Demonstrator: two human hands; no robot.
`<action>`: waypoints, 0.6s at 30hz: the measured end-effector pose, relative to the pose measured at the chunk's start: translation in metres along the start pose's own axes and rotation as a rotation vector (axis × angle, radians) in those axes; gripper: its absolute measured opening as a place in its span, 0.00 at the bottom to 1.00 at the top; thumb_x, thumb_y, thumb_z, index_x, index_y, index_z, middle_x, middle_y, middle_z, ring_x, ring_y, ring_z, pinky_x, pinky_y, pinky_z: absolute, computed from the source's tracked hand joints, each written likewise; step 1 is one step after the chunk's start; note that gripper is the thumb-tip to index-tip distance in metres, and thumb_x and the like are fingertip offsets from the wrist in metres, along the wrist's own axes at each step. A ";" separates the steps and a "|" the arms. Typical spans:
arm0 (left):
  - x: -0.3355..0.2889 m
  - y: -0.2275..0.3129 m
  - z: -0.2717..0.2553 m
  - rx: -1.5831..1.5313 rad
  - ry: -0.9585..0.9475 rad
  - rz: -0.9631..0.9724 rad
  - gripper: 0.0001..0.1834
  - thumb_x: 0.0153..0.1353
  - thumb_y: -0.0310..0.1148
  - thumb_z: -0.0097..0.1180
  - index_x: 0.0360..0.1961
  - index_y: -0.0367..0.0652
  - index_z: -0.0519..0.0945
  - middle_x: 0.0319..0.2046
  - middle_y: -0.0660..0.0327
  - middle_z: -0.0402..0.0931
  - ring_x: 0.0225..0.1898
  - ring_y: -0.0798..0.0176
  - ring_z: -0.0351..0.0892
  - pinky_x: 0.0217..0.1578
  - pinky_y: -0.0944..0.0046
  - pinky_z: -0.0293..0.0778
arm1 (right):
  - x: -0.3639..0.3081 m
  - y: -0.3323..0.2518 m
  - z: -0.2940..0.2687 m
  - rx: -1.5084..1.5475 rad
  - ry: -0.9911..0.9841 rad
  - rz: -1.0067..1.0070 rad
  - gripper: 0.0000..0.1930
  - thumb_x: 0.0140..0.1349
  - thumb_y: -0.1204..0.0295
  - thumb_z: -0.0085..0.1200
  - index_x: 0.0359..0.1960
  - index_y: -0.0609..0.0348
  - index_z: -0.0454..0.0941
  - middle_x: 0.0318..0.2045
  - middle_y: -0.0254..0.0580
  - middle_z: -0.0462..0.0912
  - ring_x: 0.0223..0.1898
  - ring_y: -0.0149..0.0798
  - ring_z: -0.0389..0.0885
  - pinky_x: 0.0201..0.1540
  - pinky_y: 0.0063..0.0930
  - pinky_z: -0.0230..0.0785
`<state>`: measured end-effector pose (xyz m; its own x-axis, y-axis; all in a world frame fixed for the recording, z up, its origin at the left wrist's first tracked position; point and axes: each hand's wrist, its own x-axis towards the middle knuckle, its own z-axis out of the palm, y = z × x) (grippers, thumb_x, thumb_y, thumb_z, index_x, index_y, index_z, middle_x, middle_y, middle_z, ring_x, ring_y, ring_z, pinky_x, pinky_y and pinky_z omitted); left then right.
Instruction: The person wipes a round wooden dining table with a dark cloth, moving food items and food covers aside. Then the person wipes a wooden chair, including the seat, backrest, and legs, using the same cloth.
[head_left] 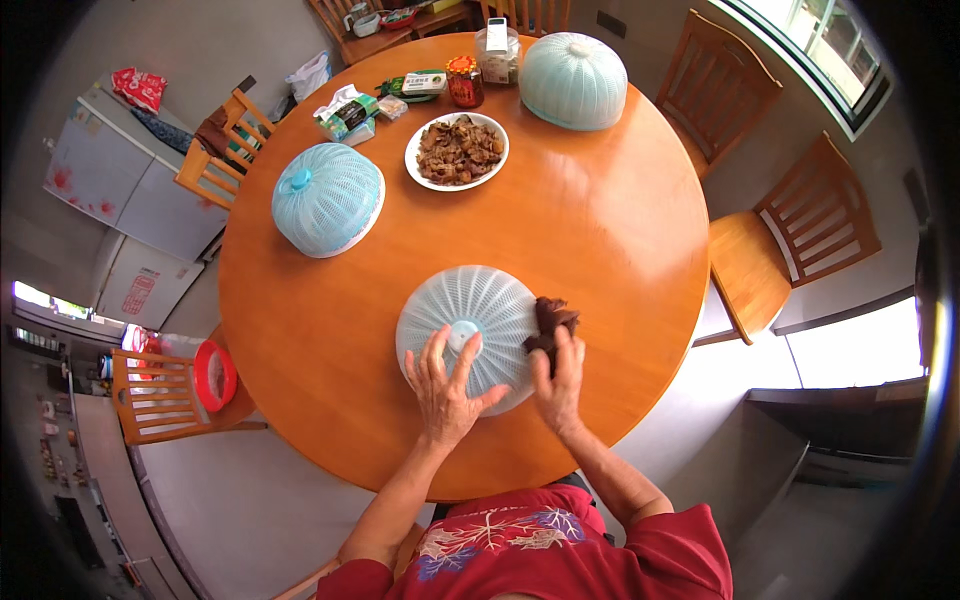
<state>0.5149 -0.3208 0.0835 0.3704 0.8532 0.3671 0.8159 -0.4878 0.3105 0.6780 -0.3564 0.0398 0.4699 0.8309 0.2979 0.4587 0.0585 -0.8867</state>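
Observation:
A pale blue mesh food cover sits dome-up on the round wooden table right in front of me. My left hand rests on it with the fingers spread around its top knob. At the cover's right edge, my right hand is closed on a crumpled dark brown cloth, which touches the mesh side. Farther back stands an oval white plate heaped with brown cooked meat pieces.
Two more mesh food covers stand at the left and far right. A red-lidded jar, a clear canister and a tissue pack line the back. Wooden chairs surround the table; a red basin sits on one.

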 end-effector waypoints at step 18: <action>0.025 -0.038 -0.036 -0.678 -0.314 -0.325 0.38 0.67 0.62 0.13 0.65 0.54 0.64 0.65 0.56 0.55 0.65 0.52 0.48 0.65 0.50 0.35 | 0.016 -0.040 0.019 -0.285 -0.149 -0.641 0.15 0.45 0.73 0.56 0.38 0.49 0.77 0.40 0.42 0.72 0.39 0.45 0.72 0.39 0.37 0.64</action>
<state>0.4775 -0.2877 0.1131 0.3505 0.9343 -0.0647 0.4953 -0.1263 0.8595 0.6530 -0.3352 0.0738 -0.0567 0.7493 0.6598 0.7984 0.4309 -0.4206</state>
